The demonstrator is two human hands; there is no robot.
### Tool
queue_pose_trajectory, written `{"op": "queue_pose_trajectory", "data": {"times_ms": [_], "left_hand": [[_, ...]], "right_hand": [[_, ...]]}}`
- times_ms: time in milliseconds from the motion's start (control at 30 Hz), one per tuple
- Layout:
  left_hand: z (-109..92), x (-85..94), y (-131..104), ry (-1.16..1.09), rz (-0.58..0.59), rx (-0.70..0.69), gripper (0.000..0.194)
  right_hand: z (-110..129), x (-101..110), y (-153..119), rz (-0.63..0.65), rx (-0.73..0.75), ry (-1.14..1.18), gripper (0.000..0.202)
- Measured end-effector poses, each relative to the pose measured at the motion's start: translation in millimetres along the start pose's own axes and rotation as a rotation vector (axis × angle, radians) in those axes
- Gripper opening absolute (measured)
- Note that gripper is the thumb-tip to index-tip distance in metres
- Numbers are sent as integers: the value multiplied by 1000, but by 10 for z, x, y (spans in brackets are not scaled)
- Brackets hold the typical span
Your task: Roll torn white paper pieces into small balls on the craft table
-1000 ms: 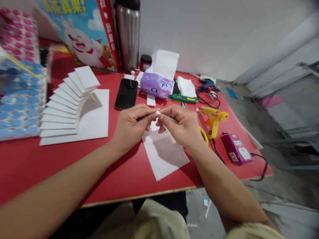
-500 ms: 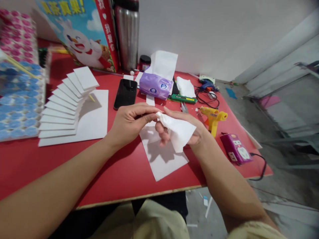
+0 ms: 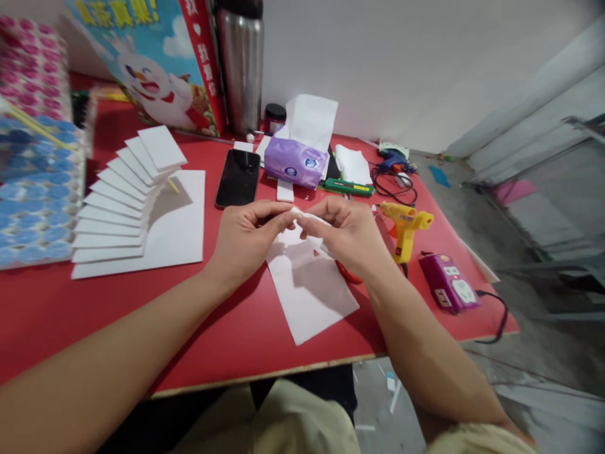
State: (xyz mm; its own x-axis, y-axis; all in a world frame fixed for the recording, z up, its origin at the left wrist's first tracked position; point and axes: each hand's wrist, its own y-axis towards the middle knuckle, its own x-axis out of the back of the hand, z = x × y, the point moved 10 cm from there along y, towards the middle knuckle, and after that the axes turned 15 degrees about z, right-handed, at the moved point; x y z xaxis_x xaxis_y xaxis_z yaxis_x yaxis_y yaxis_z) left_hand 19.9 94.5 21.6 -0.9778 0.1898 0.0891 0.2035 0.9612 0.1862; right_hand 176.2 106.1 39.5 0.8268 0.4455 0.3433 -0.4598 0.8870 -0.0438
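A white tissue (image 3: 309, 217), narrowed into a thin roll, is held between my two hands above the table. My left hand (image 3: 246, 239) pinches its left end between thumb and fingers. On the other side, my right hand (image 3: 357, 239) has thumb and bent fingers closed on the rest, hiding much of it. Below both hands, a flat white sheet (image 3: 314, 302) lies on the red table (image 3: 227, 340). A red curved handle (image 3: 350, 273) shows partly from under my right hand.
At left stands a fanned white stair model (image 3: 113, 221) on a board. Behind my hands are a phone (image 3: 239, 178), a purple tissue pack (image 3: 295, 161) and a green cutter (image 3: 347, 187). A yellow glue gun (image 3: 405, 227) and purple power box (image 3: 449, 284) sit right.
My right hand has turned over and closed its fingers round the tissue, which was spread loosely across the open palm. My left hand keeps its pinch, nearly in place.
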Motion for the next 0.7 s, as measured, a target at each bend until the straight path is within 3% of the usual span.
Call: {"op": "queue_pose_trajectory", "data": {"times_ms": [167, 300, 500, 700], "left_hand": [[-17, 3, -78, 55, -75, -13, 15], [-229, -1, -146, 250, -120, -173, 15], [-425, -178, -195, 551, -23, -393, 27], [-474, -198, -240, 518, -16, -489, 28]], "right_hand": [[160, -50, -85, -97, 89, -215, 24], [77, -124, -70, -55, 56, 0, 24], [22, -145, -38, -40, 18, 238, 38], [0, -68, -43, -73, 7, 207, 34]]}}
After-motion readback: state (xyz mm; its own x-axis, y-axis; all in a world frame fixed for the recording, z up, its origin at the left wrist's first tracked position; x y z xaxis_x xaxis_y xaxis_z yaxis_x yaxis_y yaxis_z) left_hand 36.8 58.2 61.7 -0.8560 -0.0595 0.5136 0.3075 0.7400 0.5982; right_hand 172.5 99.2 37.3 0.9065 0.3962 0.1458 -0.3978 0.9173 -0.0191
